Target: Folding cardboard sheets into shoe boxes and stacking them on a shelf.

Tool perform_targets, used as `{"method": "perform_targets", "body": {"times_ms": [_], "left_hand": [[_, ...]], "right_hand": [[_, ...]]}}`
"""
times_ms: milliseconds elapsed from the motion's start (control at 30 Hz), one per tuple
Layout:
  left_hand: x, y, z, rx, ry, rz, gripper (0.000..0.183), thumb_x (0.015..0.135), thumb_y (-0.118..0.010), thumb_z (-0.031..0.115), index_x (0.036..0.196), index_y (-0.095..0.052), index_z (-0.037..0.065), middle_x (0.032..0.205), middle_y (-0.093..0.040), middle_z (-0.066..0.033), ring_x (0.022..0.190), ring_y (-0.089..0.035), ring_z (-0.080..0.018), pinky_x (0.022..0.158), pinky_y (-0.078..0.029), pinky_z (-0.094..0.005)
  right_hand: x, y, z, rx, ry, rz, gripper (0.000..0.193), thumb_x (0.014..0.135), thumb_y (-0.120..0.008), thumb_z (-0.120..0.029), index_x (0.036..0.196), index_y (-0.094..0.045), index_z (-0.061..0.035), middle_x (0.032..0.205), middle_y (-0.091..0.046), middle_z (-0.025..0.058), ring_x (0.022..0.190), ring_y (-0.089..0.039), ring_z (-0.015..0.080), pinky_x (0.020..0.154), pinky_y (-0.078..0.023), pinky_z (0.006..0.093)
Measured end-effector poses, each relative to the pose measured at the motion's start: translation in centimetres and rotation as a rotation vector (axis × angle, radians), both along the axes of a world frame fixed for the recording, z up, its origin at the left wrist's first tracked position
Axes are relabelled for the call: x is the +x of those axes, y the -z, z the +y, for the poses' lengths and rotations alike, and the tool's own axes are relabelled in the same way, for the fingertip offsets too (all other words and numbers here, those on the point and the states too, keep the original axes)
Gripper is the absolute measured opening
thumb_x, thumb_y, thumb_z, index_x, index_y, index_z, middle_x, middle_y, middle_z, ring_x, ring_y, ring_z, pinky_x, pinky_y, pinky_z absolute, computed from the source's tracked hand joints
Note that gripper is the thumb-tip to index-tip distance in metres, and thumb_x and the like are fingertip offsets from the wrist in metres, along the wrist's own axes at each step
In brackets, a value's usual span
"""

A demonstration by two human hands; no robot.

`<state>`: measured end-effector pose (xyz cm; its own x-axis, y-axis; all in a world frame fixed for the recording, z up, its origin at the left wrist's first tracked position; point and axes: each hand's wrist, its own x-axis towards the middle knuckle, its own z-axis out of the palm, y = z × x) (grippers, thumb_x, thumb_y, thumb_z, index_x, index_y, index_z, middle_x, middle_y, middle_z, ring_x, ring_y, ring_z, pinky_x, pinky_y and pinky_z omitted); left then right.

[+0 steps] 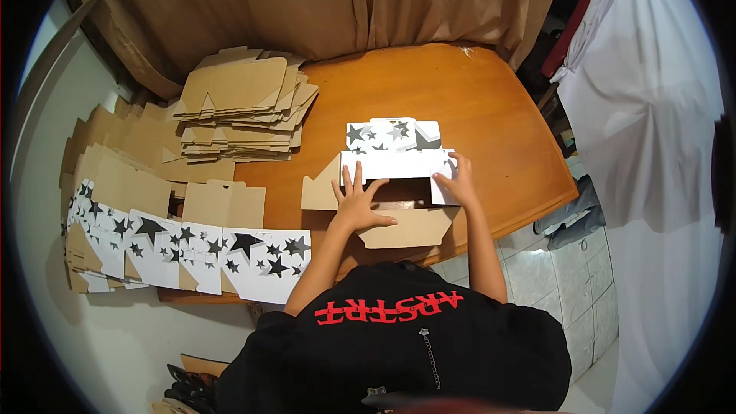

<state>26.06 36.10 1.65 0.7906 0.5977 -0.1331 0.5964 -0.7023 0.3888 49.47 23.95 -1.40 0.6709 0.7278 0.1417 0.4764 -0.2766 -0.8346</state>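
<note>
A half-folded box point(395, 165) sits near the close edge of the counter point(491, 115), its starred white flap pointing away and a brown flap toward the person. The left hand point(357, 205) is spread, fingertips on the left end of the white panel, thumb stretched out to the right. The right hand point(458, 182) is at the box's right end, thumb and fingers apart; whether it pinches the card cannot be told. To the left lie brown blanks point(238, 88) in a pile and star-printed sheets point(257, 280).
</note>
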Motion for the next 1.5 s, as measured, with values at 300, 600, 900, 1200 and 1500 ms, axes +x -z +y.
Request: {"method": "perform_targets", "body": {"times_ms": [300, 600, 900, 1200, 1500], "left_hand": [[0.4, 0.3, -0.4, 0.08, -0.004, 0.017, 0.103, 0.047, -0.062, 0.075, 0.132, -0.046, 0.019, 0.146, 0.006, -0.0262, 0.132, 0.015, -0.0455, 0.1, 0.007, -0.0638], [-0.5, -2.0, -0.7, 0.07, -0.096, -0.096, 0.08, 0.057, -0.07, 0.058, 0.123, -0.053, 0.017, 0.147, -0.009, -0.0207, 0.135, 0.005, -0.0428, 0.101, 0.004, -0.063], [-5.6, 0.7, 3.2, 0.276, -0.79, -0.494, 0.056, 0.071, -0.07, 0.032, 0.117, -0.053, 0.007, 0.139, -0.033, -0.0175, 0.132, -0.021, -0.0346, 0.104, -0.014, -0.0556], [-4.7, -1.5, 2.3, -0.407, -0.419, -1.303, 0.039, 0.077, -0.065, 0.022, 0.108, -0.058, -0.002, 0.114, -0.058, -0.0177, 0.11, -0.054, -0.0257, 0.095, -0.04, -0.0352], [-2.0, 0.5, -0.5, 0.011, -0.072, -0.496, 0.035, 0.073, -0.064, 0.033, 0.096, -0.067, 0.007, 0.104, -0.064, -0.0106, 0.112, -0.051, -0.0275, 0.097, -0.033, -0.0416]], "right_hand": [[-3.2, -0.5, 1.0, -0.338, 0.135, -0.278, 0.081, 0.06, -0.079, -0.02, 0.128, -0.036, -0.0064, 0.128, -0.036, 0.0243, 0.108, -0.046, 0.042, 0.085, -0.042, 0.0469], [-4.4, -2.1, 1.5, -0.446, 0.242, -0.348, 0.083, 0.059, -0.077, -0.039, 0.125, -0.038, -0.0061, 0.126, -0.038, 0.0236, 0.105, -0.047, 0.0399, 0.083, -0.039, 0.051], [-4.4, -1.5, 2.0, -0.435, 0.219, -0.334, 0.088, 0.06, -0.075, -0.042, 0.124, -0.035, 0.0025, 0.131, -0.028, 0.0254, 0.11, -0.041, 0.0403, 0.081, -0.041, 0.0534], [-4.4, -1.7, 2.3, -0.344, 0.197, -0.246, 0.084, 0.062, -0.074, -0.041, 0.123, -0.035, 0.0018, 0.128, -0.029, 0.0246, 0.11, -0.041, 0.0414, 0.078, -0.041, 0.0558], [-5.2, -0.3, 2.2, -0.386, 0.238, -0.421, 0.087, 0.063, -0.072, -0.049, 0.124, -0.037, 0.0023, 0.131, -0.03, 0.0244, 0.106, -0.045, 0.0395, 0.075, -0.045, 0.0519]]}}
